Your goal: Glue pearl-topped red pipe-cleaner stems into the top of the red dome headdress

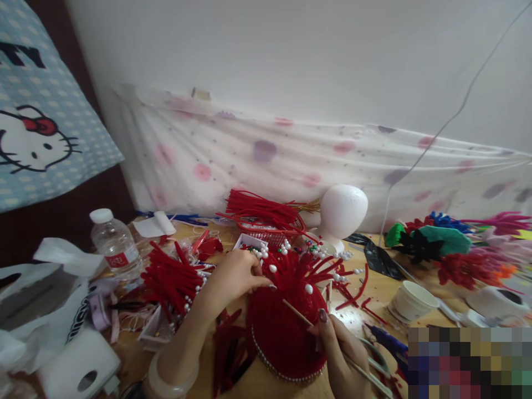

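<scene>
In the middle of the table is a red velvet cap [282, 338], edged with a string of small pearls. Red pipe cleaners [286, 266] tipped with white pearls stand up from its top. My left hand [239, 274] reaches over from the left, thumb and fingers pinched at the cap's upper left, where the stems begin; what lies between the fingertips is hidden. At the cap's right side, my right hand [343, 352] is closed around a thin wooden stick [297, 311], its tip pointing up and left across the velvet. Pale scissor-like loops [376, 357] show beside that hand.
Bundled red pipe cleaners [170, 277] and a water bottle [114, 244] stand left. Behind are a red basket [274, 238] and a white foam head [344, 210]. Paper cups [411, 302], a blue glue gun [386, 341] and colourful fuzzy flowers [461, 266] lie right.
</scene>
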Demonstrator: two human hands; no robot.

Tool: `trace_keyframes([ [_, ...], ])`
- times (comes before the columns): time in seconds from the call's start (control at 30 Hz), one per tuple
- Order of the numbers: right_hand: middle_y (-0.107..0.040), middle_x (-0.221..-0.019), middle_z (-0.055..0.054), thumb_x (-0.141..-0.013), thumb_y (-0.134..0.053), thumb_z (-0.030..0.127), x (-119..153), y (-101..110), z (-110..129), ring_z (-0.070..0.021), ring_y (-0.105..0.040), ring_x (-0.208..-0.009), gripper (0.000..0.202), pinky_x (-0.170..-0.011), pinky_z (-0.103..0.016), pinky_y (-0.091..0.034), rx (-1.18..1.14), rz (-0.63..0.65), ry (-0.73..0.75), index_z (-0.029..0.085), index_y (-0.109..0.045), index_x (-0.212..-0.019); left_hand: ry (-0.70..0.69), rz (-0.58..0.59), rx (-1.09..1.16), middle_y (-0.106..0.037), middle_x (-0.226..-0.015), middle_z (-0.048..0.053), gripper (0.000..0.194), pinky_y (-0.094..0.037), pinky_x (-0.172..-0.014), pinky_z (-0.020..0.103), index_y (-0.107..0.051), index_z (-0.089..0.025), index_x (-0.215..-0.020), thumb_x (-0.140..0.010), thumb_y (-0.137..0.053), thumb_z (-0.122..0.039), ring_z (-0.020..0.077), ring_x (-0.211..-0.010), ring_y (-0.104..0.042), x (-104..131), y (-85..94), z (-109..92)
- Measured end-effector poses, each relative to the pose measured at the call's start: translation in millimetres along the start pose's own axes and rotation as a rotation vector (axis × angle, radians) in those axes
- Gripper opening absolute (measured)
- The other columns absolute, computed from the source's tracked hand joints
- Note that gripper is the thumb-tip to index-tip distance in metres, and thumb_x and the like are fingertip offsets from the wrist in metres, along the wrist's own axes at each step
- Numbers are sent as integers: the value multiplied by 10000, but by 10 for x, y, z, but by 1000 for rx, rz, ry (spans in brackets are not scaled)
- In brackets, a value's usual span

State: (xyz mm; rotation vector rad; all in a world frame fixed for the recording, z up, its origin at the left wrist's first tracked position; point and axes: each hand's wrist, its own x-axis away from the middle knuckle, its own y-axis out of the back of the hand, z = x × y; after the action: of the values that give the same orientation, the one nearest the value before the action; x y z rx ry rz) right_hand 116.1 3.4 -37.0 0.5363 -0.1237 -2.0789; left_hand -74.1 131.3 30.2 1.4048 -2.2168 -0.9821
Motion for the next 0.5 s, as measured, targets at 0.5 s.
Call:
trace_keyframes([
  [0.5,-491,-486,18,-873,-515,623,-5,-1,0,-124,-465,-468,523,-472,-241,-341,1,11,32,198,-608,-582,65,105,-102,-728,-638,10,80,-409,-573,230,-758,-204,-730,-653,-751,-226,184,-629,-661,-8,77,259],
])
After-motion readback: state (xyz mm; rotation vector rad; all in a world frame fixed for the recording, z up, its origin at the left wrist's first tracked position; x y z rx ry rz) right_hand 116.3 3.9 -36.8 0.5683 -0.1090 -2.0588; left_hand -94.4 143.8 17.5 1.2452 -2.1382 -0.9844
